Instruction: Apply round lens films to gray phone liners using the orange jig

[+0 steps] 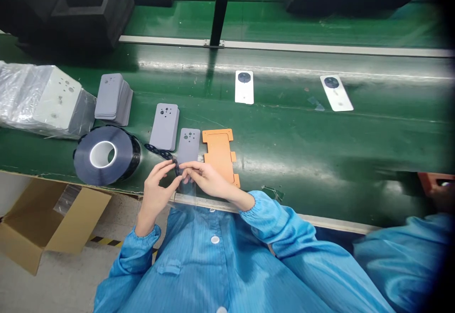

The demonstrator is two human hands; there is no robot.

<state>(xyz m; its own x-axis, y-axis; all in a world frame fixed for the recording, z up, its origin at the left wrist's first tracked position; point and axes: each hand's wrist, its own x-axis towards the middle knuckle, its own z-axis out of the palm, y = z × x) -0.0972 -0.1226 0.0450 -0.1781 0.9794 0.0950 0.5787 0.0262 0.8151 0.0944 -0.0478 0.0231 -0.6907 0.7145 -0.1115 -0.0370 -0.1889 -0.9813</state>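
Note:
A strip of black die-cut stickers on clear film runs from the large roll to my hands. My left hand pinches the strip between thumb and fingers at the belt's front edge. Close against it, my right hand has its fingertips pressed together at the strip's edge; whatever lies between them is too small to make out. Just beyond my fingers lies a single grey phone-shaped sheet with camera holes. An orange fixture plate lies beside it, partly behind my right hand.
Grey sheets stand in a short stack and a taller stack. Plastic-wrapped sheets sit at left. Two white panels with dark round patches lie farther back. An open carton is below. A co-worker's blue sleeve shows at right.

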